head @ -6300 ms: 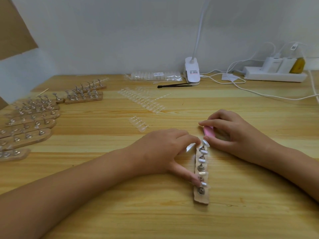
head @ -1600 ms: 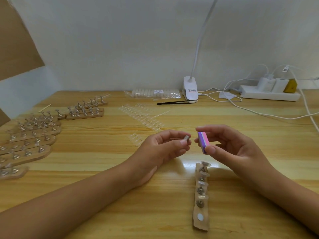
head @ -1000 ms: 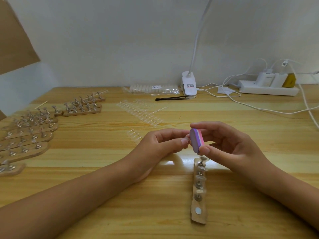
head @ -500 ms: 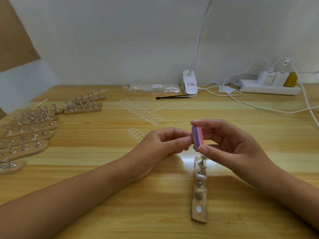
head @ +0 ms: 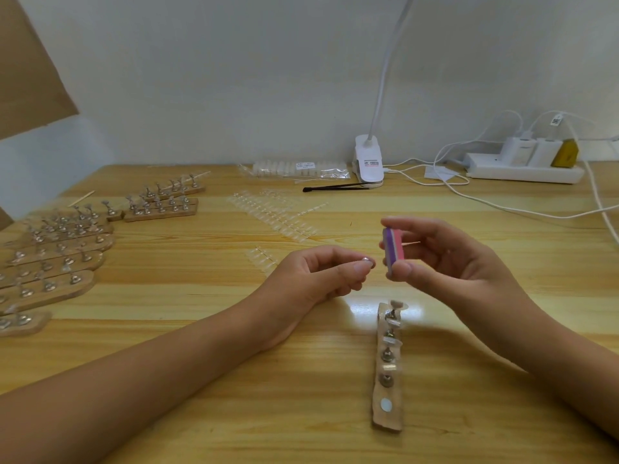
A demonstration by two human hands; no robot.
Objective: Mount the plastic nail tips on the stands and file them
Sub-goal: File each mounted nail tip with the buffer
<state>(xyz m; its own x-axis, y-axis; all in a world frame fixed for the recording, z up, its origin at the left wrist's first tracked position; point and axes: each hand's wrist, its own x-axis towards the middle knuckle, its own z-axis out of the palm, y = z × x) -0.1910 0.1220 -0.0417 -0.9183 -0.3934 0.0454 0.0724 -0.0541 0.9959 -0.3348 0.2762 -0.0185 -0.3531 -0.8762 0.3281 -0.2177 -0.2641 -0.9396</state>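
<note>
Pinches a small metal stand [head: 367,261] between thumb and forefinger of the left hand [head: 318,279], raised above the worktop [head: 234,413]; cannot tell whether a nail tip sits on it. Grips the pink-and-purple file block [head: 391,251] on end in the right hand [head: 445,262], thumb at the bottom and fingers curled over the top, just beside the metal stand and not touching it. Has the wooden strip [head: 387,421] lying on the worktop below both hands, with four stands in a row, pale tips on the farther ones and a bare white disc [head: 386,404] near its close end. Shows further wooden strips [head: 57,259] fanned out at far left, rows of clear nail tips [head: 274,212] beyond the hands, and a bagged set [head: 298,169], a clip lamp [head: 368,160] and a power strip [head: 522,170] along the wall.
</note>
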